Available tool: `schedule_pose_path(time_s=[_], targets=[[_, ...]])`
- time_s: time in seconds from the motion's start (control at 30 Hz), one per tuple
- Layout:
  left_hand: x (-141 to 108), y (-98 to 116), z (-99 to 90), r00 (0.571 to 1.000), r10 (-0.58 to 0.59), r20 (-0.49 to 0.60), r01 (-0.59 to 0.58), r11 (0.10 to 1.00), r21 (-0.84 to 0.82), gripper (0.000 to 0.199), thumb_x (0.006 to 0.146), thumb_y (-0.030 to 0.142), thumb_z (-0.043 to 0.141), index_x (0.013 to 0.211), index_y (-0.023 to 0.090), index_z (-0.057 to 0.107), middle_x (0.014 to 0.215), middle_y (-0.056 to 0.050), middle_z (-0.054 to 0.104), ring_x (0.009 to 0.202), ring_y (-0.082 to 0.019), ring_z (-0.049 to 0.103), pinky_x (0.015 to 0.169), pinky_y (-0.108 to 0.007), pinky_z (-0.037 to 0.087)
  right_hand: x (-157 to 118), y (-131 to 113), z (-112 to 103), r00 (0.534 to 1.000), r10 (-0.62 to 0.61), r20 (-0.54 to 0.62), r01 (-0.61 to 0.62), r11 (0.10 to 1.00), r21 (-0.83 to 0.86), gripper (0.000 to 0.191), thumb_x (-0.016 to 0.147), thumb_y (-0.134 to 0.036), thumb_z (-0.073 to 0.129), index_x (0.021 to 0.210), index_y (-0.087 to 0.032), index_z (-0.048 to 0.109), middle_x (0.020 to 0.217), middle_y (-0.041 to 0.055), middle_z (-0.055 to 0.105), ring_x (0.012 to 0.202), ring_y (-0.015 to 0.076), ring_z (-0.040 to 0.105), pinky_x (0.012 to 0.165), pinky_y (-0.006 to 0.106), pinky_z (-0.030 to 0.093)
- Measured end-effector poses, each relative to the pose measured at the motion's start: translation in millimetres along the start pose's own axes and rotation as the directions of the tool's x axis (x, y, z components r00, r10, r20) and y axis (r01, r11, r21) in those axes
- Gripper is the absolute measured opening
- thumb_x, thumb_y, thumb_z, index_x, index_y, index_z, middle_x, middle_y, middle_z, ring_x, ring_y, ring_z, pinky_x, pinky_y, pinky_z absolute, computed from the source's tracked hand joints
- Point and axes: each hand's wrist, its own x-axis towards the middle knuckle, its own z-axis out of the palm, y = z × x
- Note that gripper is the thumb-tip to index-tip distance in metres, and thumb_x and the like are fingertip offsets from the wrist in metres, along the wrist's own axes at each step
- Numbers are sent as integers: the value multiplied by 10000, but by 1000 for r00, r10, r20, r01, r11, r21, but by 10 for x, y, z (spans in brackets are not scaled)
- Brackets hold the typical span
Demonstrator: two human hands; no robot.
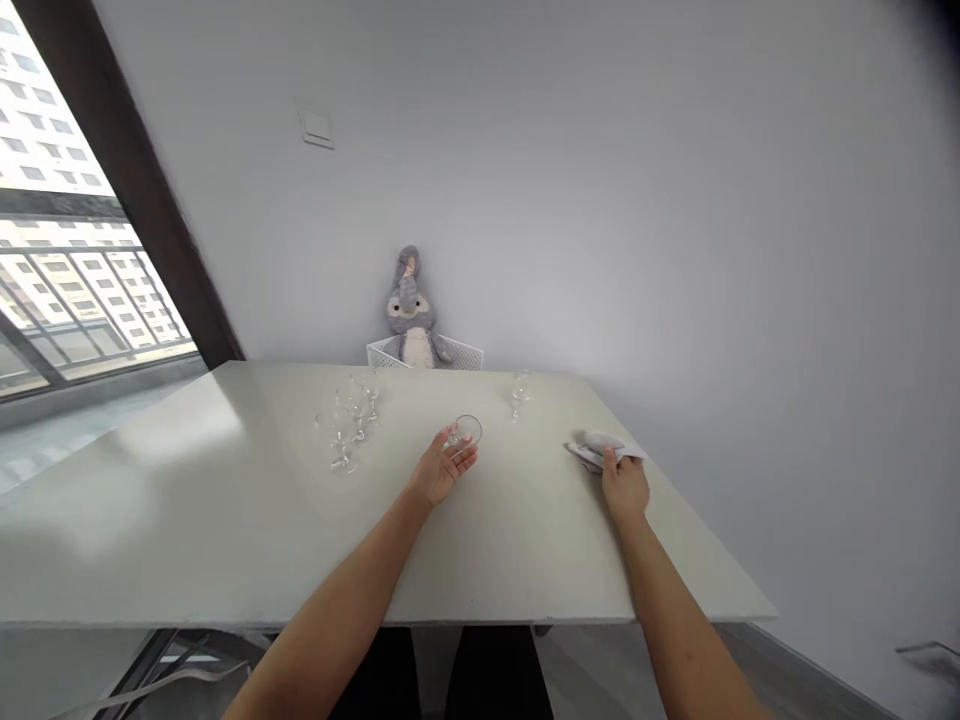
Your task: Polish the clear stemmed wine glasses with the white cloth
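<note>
My left hand (444,468) is closed around a clear stemmed glass (469,431), which is tilted with its round rim towards the right, over the middle of the table. Over at the right side, my right hand (625,485) grips a pale folded cloth (604,446) at its near edge. Several clear stemmed glasses (344,450) stand in a group to the left of my left hand. One more stemmed glass (518,394) stands upright towards the back, between my two hands.
The white table (247,530) reaches back to a plain wall (600,200). Behind its far edge, a grey plush toy (412,318) sits in a white perforated basket (469,357). A window (67,220) with a dark frame is on the left.
</note>
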Motion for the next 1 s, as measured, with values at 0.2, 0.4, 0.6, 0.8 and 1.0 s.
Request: schedule_pose_path(time_s=[0.2,0.4,0.6,0.8,1.0], targets=[[39,1,-48,999,30,-29,-31,998,-47,387,734,431,576,1036,203,492,914,-75,612,790,-152,620,840,-361,463,2,45,-30,980,-138,-142,91,951,-297,597,817,-535,271,687,-93,651,896,207,598,919,309,526,747,406,393],[70,34,-66,997,50,-65,-55,995,-81,415,736,456,563,1052,201,474,890,-77,611,782,-148,618,837,-354,463,33,52,-38,990,-107,-92,104,994,-34,525,812,-518,286,567,-144,562,623,137,606,624,234,546,559,326,377],[79,68,-76,993,71,-90,-79,993,-85,422,741,471,551,1049,196,471,891,-79,604,765,-135,612,826,-340,467,72,46,-30,997,-60,-55,62,997,51,466,780,-533,337,459,-204,414,462,88,507,471,186,459,477,309,301],[79,61,-74,996,46,-72,-51,995,-80,416,726,437,584,1049,198,475,924,-87,604,757,-144,614,761,-322,484,98,79,22,998,-58,-21,59,994,90,447,747,-520,379,449,-188,409,424,23,459,451,149,426,453,262,293],[77,63,-51,997,27,-67,-31,997,-68,383,733,426,580,1028,200,491,926,-80,613,750,-140,614,742,-310,480,85,59,10,999,-45,-29,48,993,104,463,736,-542,396,439,-187,383,388,3,419,432,132,389,433,247,270]])
